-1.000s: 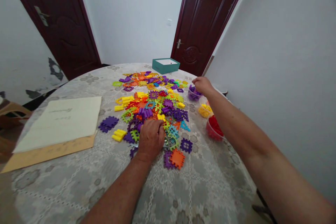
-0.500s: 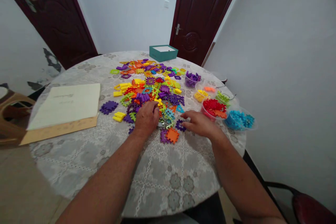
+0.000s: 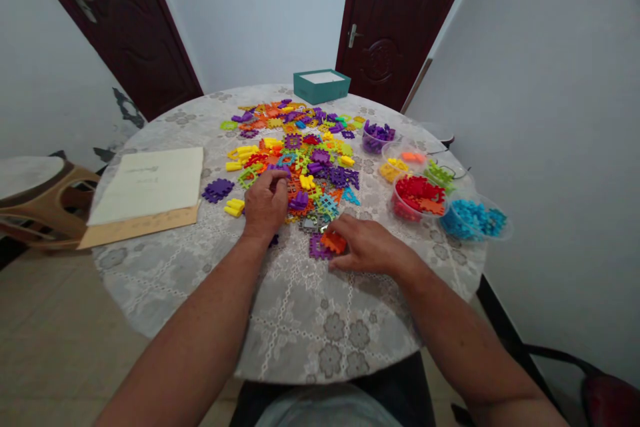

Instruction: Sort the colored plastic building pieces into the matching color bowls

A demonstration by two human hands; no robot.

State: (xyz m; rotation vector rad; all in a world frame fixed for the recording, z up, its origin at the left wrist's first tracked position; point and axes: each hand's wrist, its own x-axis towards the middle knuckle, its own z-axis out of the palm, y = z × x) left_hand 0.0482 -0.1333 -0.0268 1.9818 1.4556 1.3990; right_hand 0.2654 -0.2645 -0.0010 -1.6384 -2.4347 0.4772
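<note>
A heap of coloured plastic interlocking tiles (image 3: 300,147) covers the middle of a round table (image 3: 300,320) with a lace-patterned cloth. My left hand (image 3: 265,203) rests on the near left part of the heap, fingers curled around purple pieces at its fingertips. My right hand (image 3: 363,243) lies at the heap's near edge, fingers closed on an orange tile (image 3: 333,241) that sits over a purple tile (image 3: 317,250).
Clear tubs to the right hold sorted pieces: purple (image 3: 377,135), yellow (image 3: 395,168), red (image 3: 417,195), green (image 3: 440,173), blue (image 3: 475,219). A teal box (image 3: 321,85) stands at the far edge. Papers (image 3: 150,183) lie left. A brown chair (image 3: 45,203) stands at left.
My right hand came back from the purple tub to the near edge of the heap and closed on the orange tile. My left hand shifted slightly forward over the heap.
</note>
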